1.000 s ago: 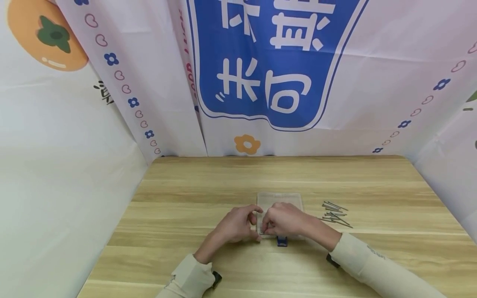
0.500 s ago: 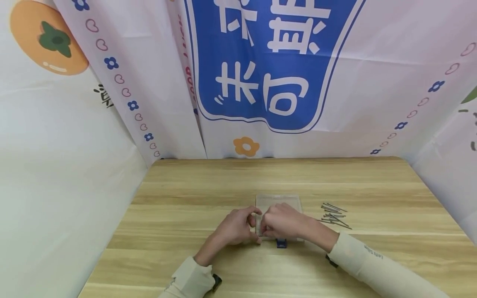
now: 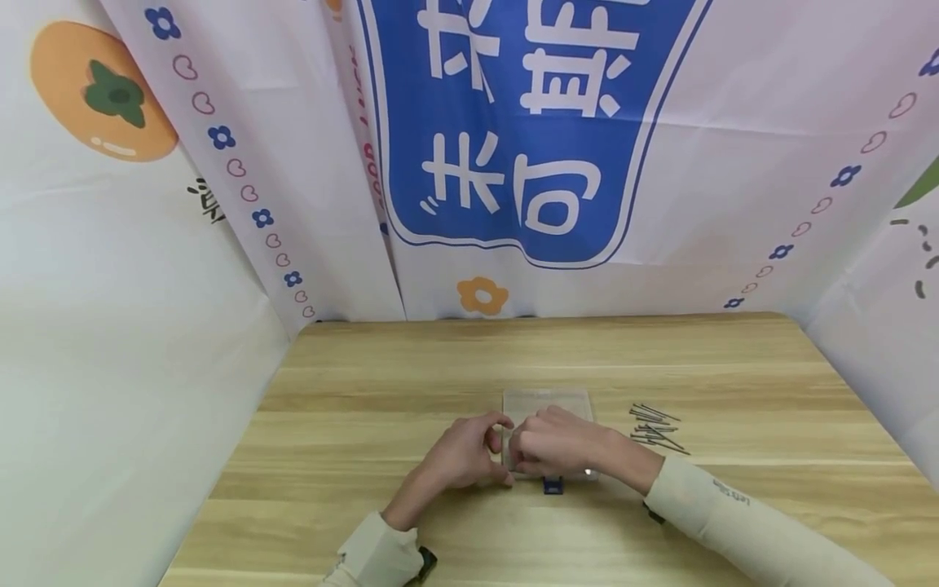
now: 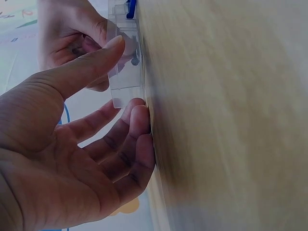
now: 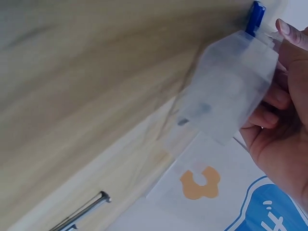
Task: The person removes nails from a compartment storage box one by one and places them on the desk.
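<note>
A clear plastic box (image 3: 579, 403) with a blue latch (image 3: 553, 486) at its front lies on the table. My left hand (image 3: 465, 450) holds its left side, with the thumb at the front wall and the fingers around the corner. My right hand (image 3: 553, 440) reaches into the box at the left end, fingers curled and pointing down. I cannot tell whether these fingers pinch anything, as the knuckles hide the fingertips. A small dark nail-head shape (image 4: 135, 61) shows through the box wall in the left wrist view.
Several loose nails (image 3: 653, 428) lie in a pile right of the box, close to the right forearm. Two of these nails (image 5: 86, 209) show near in the right wrist view. The wooden table (image 3: 367, 367) ends at a printed cloth backdrop (image 3: 440, 277).
The head view has tilted slightly, so everything sits a little lower. My right hand has shifted slightly at the box's left end, and its fingertips are more hidden. The left hand keeps its hold.
</note>
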The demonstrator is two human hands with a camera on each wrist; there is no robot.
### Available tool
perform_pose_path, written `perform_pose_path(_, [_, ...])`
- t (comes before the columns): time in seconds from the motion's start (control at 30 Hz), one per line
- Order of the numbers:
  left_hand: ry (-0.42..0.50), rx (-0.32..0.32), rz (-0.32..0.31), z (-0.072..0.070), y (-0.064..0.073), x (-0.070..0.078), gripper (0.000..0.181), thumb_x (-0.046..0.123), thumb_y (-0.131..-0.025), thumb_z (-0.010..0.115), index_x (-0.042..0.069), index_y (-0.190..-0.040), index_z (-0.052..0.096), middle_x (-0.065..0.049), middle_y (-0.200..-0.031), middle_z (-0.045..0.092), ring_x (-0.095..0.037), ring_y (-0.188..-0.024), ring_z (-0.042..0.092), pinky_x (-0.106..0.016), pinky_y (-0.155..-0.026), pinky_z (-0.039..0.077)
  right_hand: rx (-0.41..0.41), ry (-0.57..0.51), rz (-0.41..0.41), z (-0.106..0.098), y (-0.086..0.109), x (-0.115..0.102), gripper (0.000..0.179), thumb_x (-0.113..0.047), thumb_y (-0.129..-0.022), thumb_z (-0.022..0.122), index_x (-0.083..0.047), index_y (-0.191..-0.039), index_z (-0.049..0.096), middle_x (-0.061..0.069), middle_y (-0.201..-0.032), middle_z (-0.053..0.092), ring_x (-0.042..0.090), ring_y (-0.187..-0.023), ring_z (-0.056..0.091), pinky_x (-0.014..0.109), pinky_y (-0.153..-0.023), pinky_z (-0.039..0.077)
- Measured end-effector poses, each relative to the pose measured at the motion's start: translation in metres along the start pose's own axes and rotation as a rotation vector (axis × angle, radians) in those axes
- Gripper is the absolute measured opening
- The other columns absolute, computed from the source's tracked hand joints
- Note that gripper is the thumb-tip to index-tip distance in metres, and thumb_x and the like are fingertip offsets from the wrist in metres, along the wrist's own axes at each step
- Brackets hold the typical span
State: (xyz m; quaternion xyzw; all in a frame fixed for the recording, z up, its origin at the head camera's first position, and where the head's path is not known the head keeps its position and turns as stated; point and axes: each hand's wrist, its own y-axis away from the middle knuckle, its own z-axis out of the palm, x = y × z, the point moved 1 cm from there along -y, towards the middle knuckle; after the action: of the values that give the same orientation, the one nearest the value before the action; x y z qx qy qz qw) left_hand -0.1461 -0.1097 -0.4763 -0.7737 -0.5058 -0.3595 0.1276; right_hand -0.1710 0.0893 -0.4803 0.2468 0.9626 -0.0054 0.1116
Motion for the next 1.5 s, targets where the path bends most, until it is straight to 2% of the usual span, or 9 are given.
perform_pose_path(0.2, [-0.001,-0.012,0.010,0.004,-0.002,0.000,0.069,0.018,-0.074,0.100,0.011,-0.135,0.067,-0.002,-0.093,0.070,-0.008,-0.071,0.055,-0.023,-0.068,0.046,-0.043,-0.130,0.005,-0.002,0.003,0.004,0.014,-0.020,-0.100,0.076,-0.023,-0.086,0.076,-0.018,-0.063,0.053,-0.004,-0.054,0.035,0.016,-0.054,0.030])
perform_pose_path(0.33, [0.003,-0.021,0.017,0.008,-0.003,0.001,0.068,0.019,-0.075,0.100,0.011,-0.135,0.067,-0.002,-0.092,0.070,-0.007,-0.071,0.055,-0.023,-0.069,0.046,-0.096,-0.203,0.027,-0.007,0.004,0.005,0.015,-0.011,-0.095,0.077,-0.021,-0.084,0.079,-0.019,-0.062,0.058,-0.007,-0.054,0.041,0.012,-0.057,0.040])
perform_pose_path(0.43, [0.006,-0.019,0.015,0.008,-0.003,0.003,0.072,0.019,-0.075,0.100,0.009,-0.138,0.066,-0.002,-0.093,0.070,-0.007,-0.070,0.054,-0.023,-0.068,0.045,-0.125,-0.182,0.038,-0.013,0.001,0.004,0.019,-0.006,-0.089,0.079,-0.022,-0.078,0.078,-0.020,-0.064,0.063,-0.008,-0.055,0.046,0.012,-0.060,0.047])
perform_pose_path(0.6, [-0.011,-0.011,0.008,0.007,-0.004,0.005,0.079,0.021,-0.075,0.100,0.006,-0.144,0.063,0.000,-0.093,0.070,-0.007,-0.070,0.054,-0.023,-0.067,0.044,-0.174,-0.106,0.054,-0.020,-0.006,0.001,0.021,-0.005,-0.080,0.080,-0.024,-0.073,0.075,-0.020,-0.063,0.063,-0.004,-0.055,0.050,0.015,-0.056,0.047])
perform_pose_path(0.87, [-0.026,-0.004,0.003,0.004,-0.003,0.005,0.080,0.022,-0.075,0.100,0.006,-0.144,0.063,0.001,-0.092,0.070,-0.007,-0.070,0.054,-0.024,-0.067,0.044,-0.208,-0.026,0.059,-0.022,-0.010,-0.004,0.018,-0.009,-0.080,0.083,-0.025,-0.074,0.077,-0.019,-0.066,0.065,-0.002,-0.058,0.054,0.017,-0.059,0.049])
perform_pose_path(1.0, [-0.016,-0.001,-0.007,0.005,-0.002,0.004,0.080,0.020,-0.074,0.100,0.006,-0.144,0.064,0.000,-0.091,0.070,-0.007,-0.069,0.053,-0.023,-0.066,0.043,-0.189,-0.026,0.037,-0.021,-0.009,-0.004,0.019,-0.009,-0.080,0.083,-0.025,-0.074,0.076,-0.020,-0.067,0.064,-0.003,-0.058,0.052,0.016,-0.058,0.047])
perform_pose_path(1.2, [-0.006,0.006,-0.014,0.004,-0.001,0.004,0.074,0.018,-0.073,0.100,0.009,-0.139,0.067,-0.002,-0.090,0.071,-0.008,-0.068,0.054,-0.023,-0.063,0.043,-0.121,-0.106,-0.011,-0.020,-0.005,0.003,0.023,-0.007,-0.084,0.078,-0.026,-0.073,0.072,-0.022,-0.066,0.059,-0.005,-0.057,0.046,0.013,-0.059,0.043])
perform_pose_path(1.37, [-0.020,0.016,-0.013,0.002,0.000,0.003,0.069,0.017,-0.073,0.100,0.011,-0.134,0.069,0.000,-0.088,0.070,-0.007,-0.067,0.053,-0.023,-0.064,0.044,-0.062,-0.214,-0.023,-0.024,0.002,0.012,0.017,-0.008,-0.087,0.074,-0.024,-0.083,0.074,-0.021,-0.075,0.061,-0.006,-0.062,0.045,0.014,-0.061,0.041])
perform_pose_path(1.5, [-0.024,0.022,-0.020,0.000,0.001,0.002,0.070,0.016,-0.072,0.100,0.011,-0.134,0.069,0.001,-0.087,0.069,-0.007,-0.069,0.053,-0.024,-0.066,0.045,0.000,-0.316,-0.003,-0.039,0.012,0.016,0.014,-0.007,-0.089,0.071,-0.020,-0.088,0.076,-0.019,-0.073,0.054,-0.004,-0.061,0.037,0.016,-0.060,0.033])
